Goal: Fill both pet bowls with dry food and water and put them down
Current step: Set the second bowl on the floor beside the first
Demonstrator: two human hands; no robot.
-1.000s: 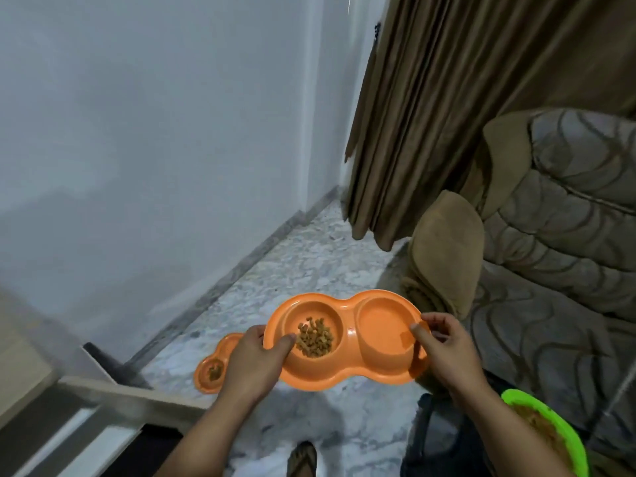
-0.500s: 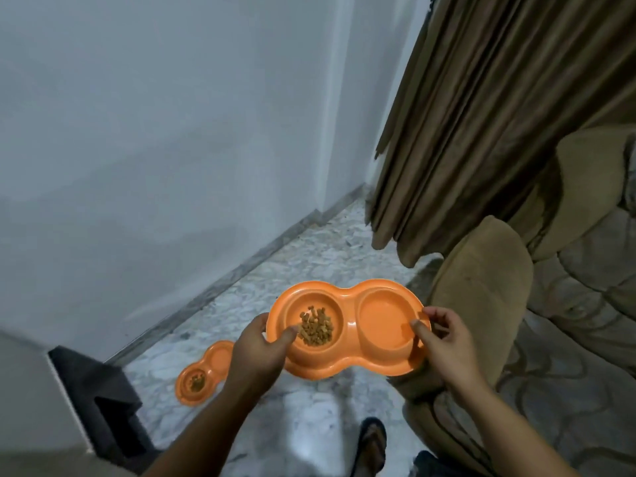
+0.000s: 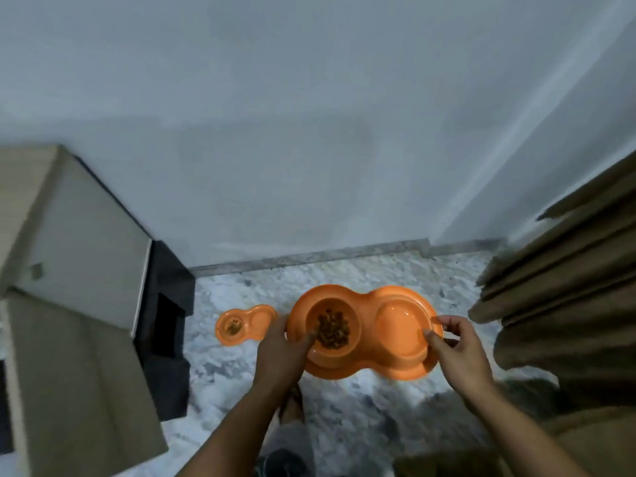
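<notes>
Orange plastic double bowl [image 3: 364, 333] held in the air over the marble floor [image 3: 344, 425], one end in each hand. Left hand [image 3: 280, 352] grips the food-side end, thumb hooked over the rim into the compartment, other fingers under the edge and hidden. Right hand [image 3: 457, 352] pinches the water-side rim, thumb on top and index finger [image 3: 444, 320] curled over the outer edge. Kibble [image 3: 333, 330] sits in the compartment next to the left thumb; the compartment next to the right thumb looks glossy, probably holding water, but too blurred to be sure. Second bowl [image 3: 246, 323], same orange double shape, already down on the floor just beyond the left knuckles, near the wall [image 3: 309, 132], with kibble in its far-left compartment; its other compartment too small to read. Count: two double bowls, four compartments, two visible kibble piles, two hands. Handling judgement: thin moulded plastic, stiff, light, not fragile, smooth rim likely slippery if wet. Contents are the real risk, since loose kibble rolls and any water slops on tilt, so keep it level and hold at opposite ends as now. Lower flat onto the floor beside the first. Cardboard box [image 3: 69, 304] sits well outside the left hand, brown curtain [image 3: 568, 304] just outside the right hand.
</notes>
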